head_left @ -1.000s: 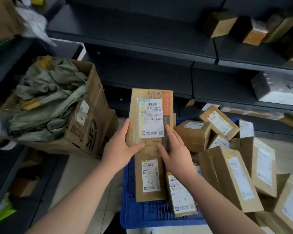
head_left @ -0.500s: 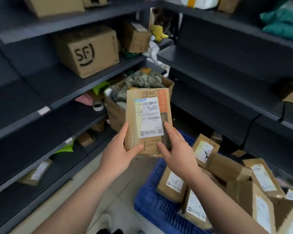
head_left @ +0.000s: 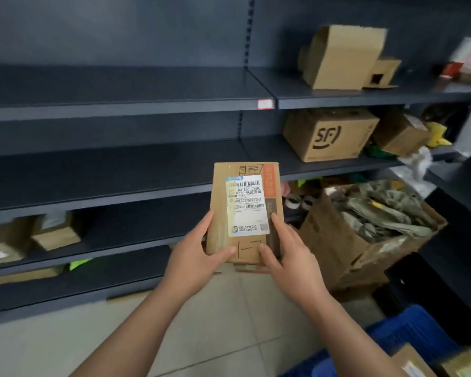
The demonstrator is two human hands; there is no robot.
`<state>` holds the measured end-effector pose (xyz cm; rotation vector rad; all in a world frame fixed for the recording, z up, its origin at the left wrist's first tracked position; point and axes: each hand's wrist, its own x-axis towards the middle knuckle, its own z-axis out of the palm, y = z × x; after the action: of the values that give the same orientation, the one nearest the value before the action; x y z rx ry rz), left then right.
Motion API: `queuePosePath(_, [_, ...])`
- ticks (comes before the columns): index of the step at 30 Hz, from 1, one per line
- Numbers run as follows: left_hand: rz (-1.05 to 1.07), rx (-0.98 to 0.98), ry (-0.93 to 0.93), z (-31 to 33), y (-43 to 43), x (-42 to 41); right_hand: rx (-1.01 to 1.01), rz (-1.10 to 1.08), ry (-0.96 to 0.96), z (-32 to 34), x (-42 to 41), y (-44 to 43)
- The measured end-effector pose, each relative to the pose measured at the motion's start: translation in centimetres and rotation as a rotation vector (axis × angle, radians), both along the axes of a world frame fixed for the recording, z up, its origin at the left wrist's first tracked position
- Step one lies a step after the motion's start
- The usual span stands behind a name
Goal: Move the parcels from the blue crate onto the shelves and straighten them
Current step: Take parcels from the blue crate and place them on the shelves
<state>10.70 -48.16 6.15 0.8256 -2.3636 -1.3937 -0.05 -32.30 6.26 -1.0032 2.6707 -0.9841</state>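
Now the shelves (head_left: 120,170) fill our view from nine o'clock through twelve to two. They are dark steel tiers, and the middle tier dead ahead lies bare, which makes it the likely landing spot. At three o'clock an open carton (head_left: 335,248) stands on the floor (head_left: 65,336), stuffed with grey-green bags (head_left: 378,213). Above it, at one o'clock, an SF box (head_left: 329,137) sits on the middle tier. Down at five o'clock only a corner of the blue crate (head_left: 408,330) shows, with further parcels (head_left: 419,363) in it, so we judge the job far from done.

At the centre we carry one parcel (head_left: 245,210), upright, clear of the crate and in the air before the shelves, touching none of them. Our left hand (head_left: 193,257) grips its lower left edge, with the thumb across the front and the forefinger up the side; the other fingers are hidden behind. Our right hand (head_left: 291,257) grips the lower right edge the same way. We hold low and from both sides, we think, to leave the label (head_left: 246,205) uncovered and facing us. That way we can read it and set the parcel down square with that face outward.
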Motion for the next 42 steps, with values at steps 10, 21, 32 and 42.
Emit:
queuePosePath(10, [0.283, -0.053, -0.005, 1.9, -19.5, 17.7, -0.053, 0.28, -0.164, -0.3, 13.7, -23.8])
queuePosePath(21, [0.554, 0.009, -0.052, -0.1, -35.1, 27.8, 0.027, 0.555, -0.166, -1.8, 21.0, -43.6])
queuePosePath(32, [0.658, 0.082, -0.142, -4.3, -51.8, 30.9, 0.084, 0.698, -0.21, -5.6, 22.8, -62.3])
queuePosePath(42, [0.609, 0.117, -0.148, -7.5, -66.2, 32.4, 0.085, 0.618, -0.144, -8.0, 25.1, -75.4])
